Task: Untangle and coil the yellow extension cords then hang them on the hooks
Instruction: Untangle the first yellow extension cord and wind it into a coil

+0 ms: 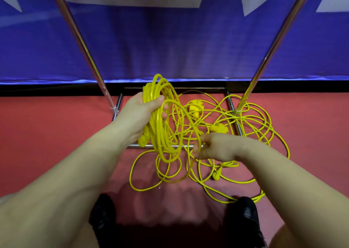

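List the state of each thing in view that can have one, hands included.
Coil: partly wound, lifted off the floor, gripped by the left hand.
Loose cord: tangled on the floor, threaded around the rack base.
Left hand: fingers curled round the coil.
Right hand: pinches a strand running up to the coil.
Rack: upright; no hooks in view.

We seem to be in a staged indoor work area, not a home: red floor below, blue-and-white banner across the top, chrome rack poles rising at both sides.
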`<state>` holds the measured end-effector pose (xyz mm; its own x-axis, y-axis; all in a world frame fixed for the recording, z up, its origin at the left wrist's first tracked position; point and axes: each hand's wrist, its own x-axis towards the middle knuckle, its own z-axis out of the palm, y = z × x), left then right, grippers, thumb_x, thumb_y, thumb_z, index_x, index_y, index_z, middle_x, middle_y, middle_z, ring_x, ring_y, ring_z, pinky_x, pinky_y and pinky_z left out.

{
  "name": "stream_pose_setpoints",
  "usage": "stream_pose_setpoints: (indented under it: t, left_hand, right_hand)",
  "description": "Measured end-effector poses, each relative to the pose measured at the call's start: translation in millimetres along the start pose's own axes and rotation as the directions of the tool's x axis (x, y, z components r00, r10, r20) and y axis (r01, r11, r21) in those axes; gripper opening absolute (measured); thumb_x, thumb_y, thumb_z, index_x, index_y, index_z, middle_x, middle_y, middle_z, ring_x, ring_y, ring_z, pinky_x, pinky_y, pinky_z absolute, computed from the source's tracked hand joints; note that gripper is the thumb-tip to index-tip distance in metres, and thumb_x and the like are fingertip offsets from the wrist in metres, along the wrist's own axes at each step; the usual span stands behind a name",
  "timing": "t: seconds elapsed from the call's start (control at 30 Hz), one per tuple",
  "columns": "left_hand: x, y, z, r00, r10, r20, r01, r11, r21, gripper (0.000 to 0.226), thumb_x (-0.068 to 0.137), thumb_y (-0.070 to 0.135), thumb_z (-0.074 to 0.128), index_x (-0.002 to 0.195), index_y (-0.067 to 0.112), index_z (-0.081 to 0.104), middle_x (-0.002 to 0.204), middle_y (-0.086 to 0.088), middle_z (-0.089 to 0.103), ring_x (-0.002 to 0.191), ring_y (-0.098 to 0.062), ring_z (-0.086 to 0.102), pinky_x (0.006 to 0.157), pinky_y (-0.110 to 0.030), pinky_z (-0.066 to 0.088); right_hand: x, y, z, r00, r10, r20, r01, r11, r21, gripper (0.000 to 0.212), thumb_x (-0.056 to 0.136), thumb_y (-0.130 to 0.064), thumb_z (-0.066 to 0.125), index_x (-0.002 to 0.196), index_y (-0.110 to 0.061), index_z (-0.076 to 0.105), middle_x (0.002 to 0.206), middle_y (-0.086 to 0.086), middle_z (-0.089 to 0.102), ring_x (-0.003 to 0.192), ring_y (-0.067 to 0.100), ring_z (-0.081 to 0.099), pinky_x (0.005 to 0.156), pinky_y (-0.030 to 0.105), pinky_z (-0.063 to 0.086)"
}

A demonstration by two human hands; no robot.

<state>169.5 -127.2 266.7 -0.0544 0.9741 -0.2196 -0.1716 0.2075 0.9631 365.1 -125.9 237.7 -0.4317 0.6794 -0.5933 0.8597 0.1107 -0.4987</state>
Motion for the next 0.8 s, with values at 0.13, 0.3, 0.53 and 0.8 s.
stream_pose_setpoints:
  t: [0.13, 0.3, 0.53, 0.8]
  left_hand:
    - [4, -1, -4, 0.999, 0.001, -0.054, -0.001, 1.000, -0.005, 0.015, 0.094, 0.011, 0.049, 0.081, 0.014, 0.056, 0.051, 0.006, 0.060, 0.042, -0.006, 0.055, 0.044, -0.017, 0.048]
    - [6, -4, -9, 0.997, 0.070, -0.015, -0.066, 0.978, 0.200, 0.013, 0.088, 0.013, 0.059, 0.076, 0.015, 0.054, 0.057, 0.002, 0.057, 0.045, -0.007, 0.056, 0.050, -0.025, 0.047]
    - [-1, -9, 2, 0.984, -0.002, 0.180, -0.064, 0.932, 0.357, 0.005, 0.091, 0.010, 0.056, 0.093, 0.014, 0.055, 0.072, 0.001, 0.069, 0.057, -0.011, 0.065, 0.052, -0.027, 0.055]
    - [-9, -10, 19, 0.938, -0.174, 0.299, 0.159, 0.985, 0.074, 0.012, 0.092, 0.004, 0.048, 0.090, 0.011, 0.058, 0.068, -0.007, 0.071, 0.060, -0.018, 0.068, 0.058, -0.034, 0.057]
  right_hand:
    - [5, -1, 4, 0.998, -0.046, -0.037, 0.049, 0.996, 0.072, 0.007, 0.091, -0.025, 0.056, 0.086, -0.021, 0.056, 0.091, 0.006, 0.070, 0.084, 0.024, 0.062, 0.080, 0.034, 0.048]
    - [-3, -14, -20, 0.992, -0.004, -0.123, 0.097, 0.643, 0.760, 0.023, 0.097, -0.021, 0.044, 0.081, -0.011, 0.056, 0.061, 0.004, 0.071, 0.059, 0.013, 0.069, 0.069, 0.030, 0.055]
    - [-18, -22, -44, 0.980, 0.077, -0.185, 0.177, 0.101, 0.979, 0.023, 0.097, -0.027, 0.042, 0.086, -0.016, 0.058, 0.065, 0.005, 0.072, 0.059, 0.013, 0.070, 0.054, 0.023, 0.057]
    - [-9, -17, -46, 0.945, 0.215, -0.245, 0.256, -0.028, 0.966, 0.022, 0.097, -0.031, 0.044, 0.084, -0.018, 0.057, 0.061, 0.000, 0.071, 0.056, 0.007, 0.069, 0.055, 0.020, 0.055]
